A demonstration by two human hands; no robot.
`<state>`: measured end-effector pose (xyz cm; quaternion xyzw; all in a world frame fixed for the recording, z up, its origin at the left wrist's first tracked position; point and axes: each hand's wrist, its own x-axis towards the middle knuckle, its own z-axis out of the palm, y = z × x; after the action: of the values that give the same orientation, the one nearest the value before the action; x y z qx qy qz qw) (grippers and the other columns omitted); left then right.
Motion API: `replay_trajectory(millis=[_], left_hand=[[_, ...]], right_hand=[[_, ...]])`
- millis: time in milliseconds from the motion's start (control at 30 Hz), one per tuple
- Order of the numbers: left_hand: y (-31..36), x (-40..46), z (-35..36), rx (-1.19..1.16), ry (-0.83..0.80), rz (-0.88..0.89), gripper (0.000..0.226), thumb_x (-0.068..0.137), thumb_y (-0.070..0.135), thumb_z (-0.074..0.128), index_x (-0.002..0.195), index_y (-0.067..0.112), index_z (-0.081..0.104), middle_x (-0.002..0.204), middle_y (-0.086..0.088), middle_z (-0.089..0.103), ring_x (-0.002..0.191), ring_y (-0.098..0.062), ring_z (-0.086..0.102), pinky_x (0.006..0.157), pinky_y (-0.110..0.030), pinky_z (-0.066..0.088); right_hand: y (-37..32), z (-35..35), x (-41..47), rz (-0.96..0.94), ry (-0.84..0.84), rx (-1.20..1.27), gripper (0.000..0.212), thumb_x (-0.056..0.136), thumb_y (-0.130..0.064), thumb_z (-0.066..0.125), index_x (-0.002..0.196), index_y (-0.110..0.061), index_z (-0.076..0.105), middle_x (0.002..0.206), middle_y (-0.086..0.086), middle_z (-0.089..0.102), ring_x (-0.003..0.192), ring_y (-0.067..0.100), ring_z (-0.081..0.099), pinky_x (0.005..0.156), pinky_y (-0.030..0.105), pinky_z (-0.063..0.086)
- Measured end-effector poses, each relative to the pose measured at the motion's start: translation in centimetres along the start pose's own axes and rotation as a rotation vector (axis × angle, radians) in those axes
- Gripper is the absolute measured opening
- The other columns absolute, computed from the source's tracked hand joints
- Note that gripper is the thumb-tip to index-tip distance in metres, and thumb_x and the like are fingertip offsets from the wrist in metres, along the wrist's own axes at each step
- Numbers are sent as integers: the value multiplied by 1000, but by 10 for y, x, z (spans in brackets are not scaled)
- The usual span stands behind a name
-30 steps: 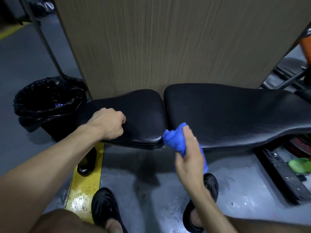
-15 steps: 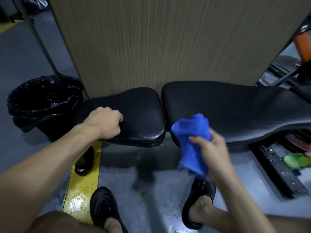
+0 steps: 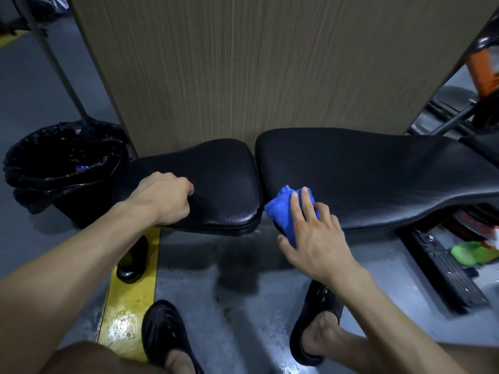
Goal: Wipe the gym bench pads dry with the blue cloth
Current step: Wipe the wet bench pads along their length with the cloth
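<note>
Two black padded bench sections lie side by side in front of me: a short seat pad (image 3: 216, 179) on the left and a long back pad (image 3: 378, 174) on the right. My right hand (image 3: 316, 233) presses the bunched blue cloth (image 3: 283, 209) flat against the near left corner of the back pad, fingers spread over it. My left hand (image 3: 164, 198) rests as a closed fist on the near left edge of the seat pad, with nothing seen in it.
A black-lined bin (image 3: 59, 168) stands at the left. A wood-grain panel (image 3: 256, 63) rises right behind the bench. The wet grey floor has a yellow stripe (image 3: 129, 287). My feet in black sandals (image 3: 316, 317) are below. Equipment and a green object (image 3: 469, 252) sit at the right.
My right hand has carried the blue cloth from the air in front of the bench onto the near left corner of the back pad and flattened on it. My left hand stayed put.
</note>
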<state>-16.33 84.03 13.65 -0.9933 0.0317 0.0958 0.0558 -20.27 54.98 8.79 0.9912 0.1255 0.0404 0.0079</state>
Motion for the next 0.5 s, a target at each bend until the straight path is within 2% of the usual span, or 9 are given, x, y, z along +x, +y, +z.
replay_trajectory(millis=[67, 133, 233, 367, 433, 500], left_hand=[[0, 0, 1, 10, 10, 5, 40, 93, 25, 48, 130, 29, 62, 118, -8, 70, 107, -33, 64, 84, -40, 55], [-2, -1, 3, 17, 19, 12, 38, 93, 26, 48, 128, 28, 63, 116, -7, 71, 106, -32, 65, 85, -41, 55], [-4, 0, 6, 20, 42, 18, 38, 93, 27, 47, 127, 28, 64, 117, -6, 72, 107, -33, 65, 84, -40, 55], [-1, 2, 9, 48, 62, 25, 33, 93, 26, 47, 121, 27, 66, 111, -6, 72, 102, -33, 65, 73, -36, 49], [1, 3, 9, 64, 65, 23, 29, 93, 25, 48, 114, 26, 67, 106, -6, 72, 97, -33, 65, 68, -34, 45], [4, 4, 10, 71, 63, 12, 26, 93, 25, 48, 109, 25, 68, 102, -6, 72, 94, -33, 65, 66, -34, 43]], right_hand=[[11, -5, -6, -97, -40, -41, 102, 76, -62, 50, 156, -5, 21, 163, 18, 18, 120, 39, 44, 92, 44, 45], [24, -5, -11, -181, -143, -79, 118, 68, -62, 67, 158, -9, 13, 165, 14, 11, 123, 36, 39, 95, 41, 45], [30, 5, -12, -153, -84, -148, 125, 55, -50, 86, 155, -5, 26, 161, 19, 26, 114, 37, 48, 90, 42, 49], [20, 36, -6, -125, 43, -194, 105, 75, -43, 77, 152, 6, 24, 157, 30, 26, 134, 44, 40, 113, 51, 33], [-5, 42, 15, -83, 99, -160, 95, 80, -39, 71, 149, 11, 28, 152, 37, 29, 138, 49, 37, 115, 55, 30], [-34, 41, 41, -10, 55, -96, 75, 87, -21, 62, 146, 12, 31, 149, 40, 32, 137, 52, 38, 112, 57, 34]])
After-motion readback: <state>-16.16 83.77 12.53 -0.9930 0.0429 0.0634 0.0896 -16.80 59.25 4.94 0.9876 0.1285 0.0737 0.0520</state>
